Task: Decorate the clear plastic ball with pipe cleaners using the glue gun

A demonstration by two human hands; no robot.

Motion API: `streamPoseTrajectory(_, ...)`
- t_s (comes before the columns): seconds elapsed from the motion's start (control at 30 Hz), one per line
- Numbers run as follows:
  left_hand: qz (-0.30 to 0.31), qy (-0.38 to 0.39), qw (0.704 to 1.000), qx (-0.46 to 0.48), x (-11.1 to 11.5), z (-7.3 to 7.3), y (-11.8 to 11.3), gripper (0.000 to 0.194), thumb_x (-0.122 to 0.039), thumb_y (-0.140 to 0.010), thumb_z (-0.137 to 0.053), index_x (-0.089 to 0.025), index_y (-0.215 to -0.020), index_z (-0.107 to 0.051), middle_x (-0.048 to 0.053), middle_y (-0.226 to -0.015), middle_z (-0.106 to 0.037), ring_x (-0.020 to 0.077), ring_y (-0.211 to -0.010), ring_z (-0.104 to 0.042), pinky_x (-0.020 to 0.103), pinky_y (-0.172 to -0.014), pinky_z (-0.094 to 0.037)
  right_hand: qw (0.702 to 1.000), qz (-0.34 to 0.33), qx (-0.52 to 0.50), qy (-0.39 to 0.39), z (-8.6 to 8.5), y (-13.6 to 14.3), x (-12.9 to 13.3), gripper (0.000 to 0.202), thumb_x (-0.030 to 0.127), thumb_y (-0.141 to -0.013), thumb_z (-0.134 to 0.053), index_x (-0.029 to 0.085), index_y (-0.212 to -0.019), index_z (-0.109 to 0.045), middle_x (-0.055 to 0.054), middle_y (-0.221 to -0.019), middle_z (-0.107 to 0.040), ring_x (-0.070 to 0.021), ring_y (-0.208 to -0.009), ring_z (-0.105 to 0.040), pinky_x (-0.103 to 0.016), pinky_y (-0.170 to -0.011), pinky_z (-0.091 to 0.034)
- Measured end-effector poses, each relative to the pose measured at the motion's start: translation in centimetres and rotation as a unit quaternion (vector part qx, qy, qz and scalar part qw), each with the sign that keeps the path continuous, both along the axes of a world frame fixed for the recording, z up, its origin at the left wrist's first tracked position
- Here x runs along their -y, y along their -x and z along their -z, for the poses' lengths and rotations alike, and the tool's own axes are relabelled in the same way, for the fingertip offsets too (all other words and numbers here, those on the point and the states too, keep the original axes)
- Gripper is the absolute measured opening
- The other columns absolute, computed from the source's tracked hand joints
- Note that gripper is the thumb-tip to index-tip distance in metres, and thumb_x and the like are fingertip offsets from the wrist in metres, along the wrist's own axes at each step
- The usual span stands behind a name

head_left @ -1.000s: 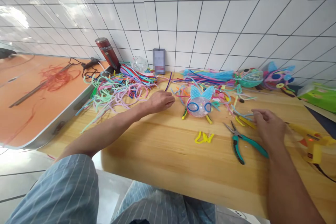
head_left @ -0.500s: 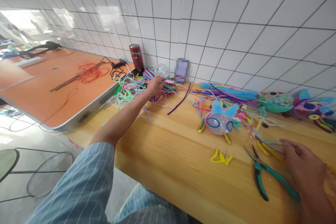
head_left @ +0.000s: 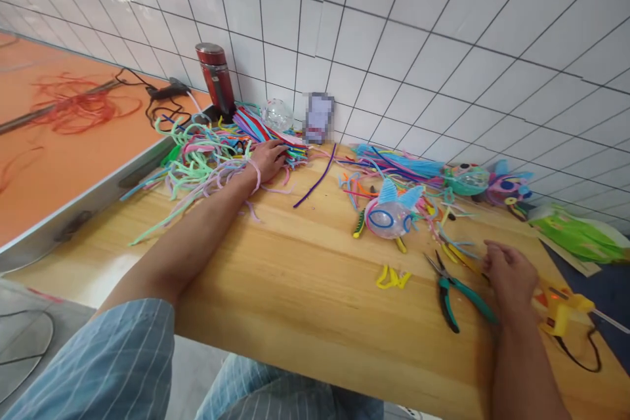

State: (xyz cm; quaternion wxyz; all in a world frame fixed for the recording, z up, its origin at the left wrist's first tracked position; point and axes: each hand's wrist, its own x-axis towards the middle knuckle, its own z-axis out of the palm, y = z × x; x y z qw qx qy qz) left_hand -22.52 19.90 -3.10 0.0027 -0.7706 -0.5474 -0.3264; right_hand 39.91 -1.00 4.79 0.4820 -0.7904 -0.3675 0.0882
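Note:
My left hand (head_left: 268,161) lies on a heap of colourful pipe cleaners (head_left: 204,167) by the wall, its fingers stretched over a bundle of striped ones. A pale purple pipe cleaner loops over that wrist. My right hand (head_left: 512,275) rests on the table with curled fingers, close to a few blue and yellow pipe cleaners; whether it holds anything is hidden. Beside it lie green-handled pliers (head_left: 447,295) with parted handles. Between my hands stands a clear ball figure (head_left: 391,216) with light blue ears and blue ring eyes. Bent yellow pipe cleaners (head_left: 394,277) lie in front of it.
At the back stand a red thermos (head_left: 216,82), a clear ball (head_left: 278,115) and a phone (head_left: 319,118) leaning on the wall. Two decorated balls, one green (head_left: 466,178) and one pink (head_left: 506,189), sit back right. A yellow glue gun (head_left: 564,308) with a cord lies right.
My view has swung right and closer, bringing the yellow glue gun into sight. My left hand has lowered onto the pipe cleaner heap. My right hand stays by the pliers.

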Motion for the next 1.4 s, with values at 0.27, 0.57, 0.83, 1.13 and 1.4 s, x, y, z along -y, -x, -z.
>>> streamPoseTrajectory(0.27, -0.014, 0.001, 1.000, -0.010, -0.2, 0.0, 0.0, 0.045, -0.035, -0.105, -0.056, -0.019, -0.137, -0.083, 0.018, -0.130, -0.077, 0.0357, -0.124, -0.073, 0.055, -0.115, -0.057, 0.995, -0.001, 0.041, -0.086, -4.4, 1.2, 0.2, 0.021, 0.050, -0.062, -0.070, 0.034, -0.076, -0.070, -0.001, -0.059, -0.058, -0.0275, -0.055, -0.053, -0.046, -0.057, -0.044)
streamPoseTrajectory(0.57, -0.014, 0.026, 0.999, -0.015, -0.1, -0.4, -0.5, 0.049, -0.028, -0.103, -0.054, -0.019, -0.145, -0.077, 0.019, -0.143, -0.078, 0.0393, -0.138, -0.068, 0.061, -0.125, -0.049, 0.982, -0.110, 0.092, -0.124, -7.8, 7.4, 2.4, 0.015, 0.048, -0.084, -0.074, 0.034, -0.087, -0.077, -0.002, -0.065, -0.058, -0.0273, -0.062, -0.056, -0.043, -0.063, -0.049)
streamPoseTrajectory(0.83, -0.036, 0.032, 0.999, -0.013, 0.2, -0.9, -0.4, 0.038, -0.028, -0.097, -0.062, -0.018, -0.131, -0.076, 0.017, -0.126, -0.082, 0.0394, -0.130, -0.072, 0.057, -0.118, -0.054, 0.987, -0.088, 0.054, -0.124, -3.9, 8.8, 1.4, 0.038, 0.055, -0.072, -0.069, 0.024, -0.092, -0.077, 0.002, -0.060, -0.058, -0.0216, -0.056, -0.055, -0.037, -0.058, -0.046)
streamPoseTrajectory(1.13, -0.021, 0.017, 0.999, -0.026, 0.2, -1.1, 0.3, 0.028, -0.028, -0.096, -0.063, -0.023, -0.118, -0.079, 0.013, -0.124, -0.082, 0.0377, -0.127, -0.073, 0.056, -0.119, -0.056, 0.989, -0.110, 0.039, -0.090, -0.4, 7.8, 1.6, 0.041, 0.056, -0.079, -0.067, 0.020, -0.097, -0.078, 0.003, -0.061, -0.059, -0.0196, -0.058, -0.055, -0.034, -0.059, -0.046)
streamPoseTrajectory(1.4, -0.009, 0.028, 0.999, -0.029, 0.4, -1.3, 0.9, 0.032, -0.025, -0.103, -0.059, -0.013, -0.129, -0.073, 0.015, -0.132, -0.078, 0.0335, -0.129, -0.066, 0.058, -0.127, -0.048, 0.986, -0.142, 0.044, -0.071, 0.2, 8.0, 1.9, 0.043, 0.054, -0.086, -0.068, 0.018, -0.104, -0.085, 0.002, -0.065, -0.065, -0.0174, -0.062, -0.059, -0.031, -0.064, -0.046)
